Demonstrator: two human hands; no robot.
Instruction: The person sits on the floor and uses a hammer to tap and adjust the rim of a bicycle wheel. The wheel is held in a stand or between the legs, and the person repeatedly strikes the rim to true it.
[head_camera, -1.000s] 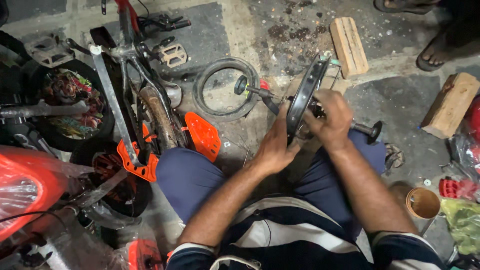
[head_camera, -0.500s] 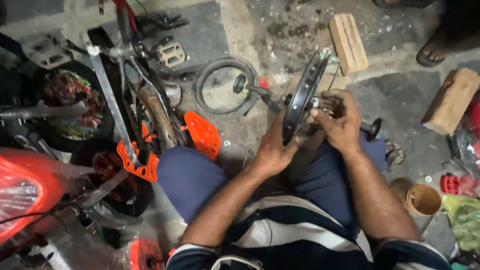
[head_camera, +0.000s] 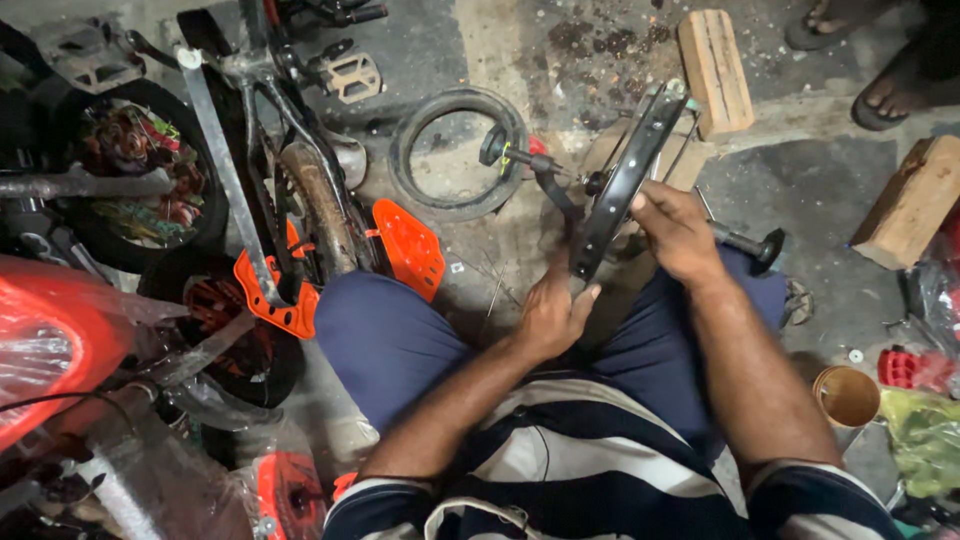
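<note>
While the person sits on the concrete floor (head_camera: 800, 190) with knees apart, a small black wheel rim (head_camera: 625, 185) stands edge-on between the legs, tilted away from the body. The left hand (head_camera: 553, 312) cups the rim's near lower edge, fingers curled loosely under it and thumb up against the metal. The right hand (head_camera: 680, 232) is closed around the rim's right side near the hub, where a black axle rod with a round end cap (head_camera: 750, 243) sticks out toward the right knee; whether those fingers pinch a spoke or a small part I cannot tell. A loose rubber tyre (head_camera: 458, 152) lies flat just beyond, wooden blocks (head_camera: 715, 70) sit further off, and an upturned bicycle frame with orange guards (head_camera: 300, 230) crowds the left side. The rim is propped only by the two hands, so a slackened left grip could likely let it roll or tip onto the tyre. Thin spokes close to the right fingers might nip them if the wheel turns.
</note>
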